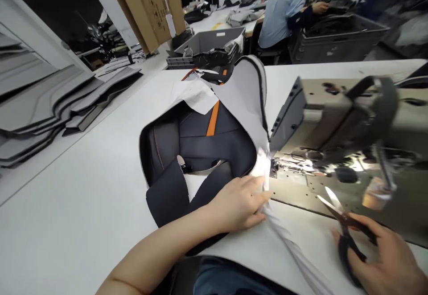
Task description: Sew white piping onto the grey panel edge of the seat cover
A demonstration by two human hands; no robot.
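A pair of scissors (344,223) with black handles is held in my right hand (384,255), its blades parted and pointing up and left over the sewing machine bed. My left hand (239,201) presses on a white strip (266,174) beside the machine's needle area; its thumb is hard to make out. From under that hand the strip (297,255) trails down towards the front edge. A dark seat cover (214,141) with an orange band (213,119) and grey backing (238,92) lies left of the machine, its edge reaching the lit stitching spot.
The sewing machine (334,121) stands on the right of the white table (83,210). Stacked grey panels (50,94) lie at the left. Behind are grey crates (217,38), a cardboard box (150,10) and a seated person in a light blue top (281,12).
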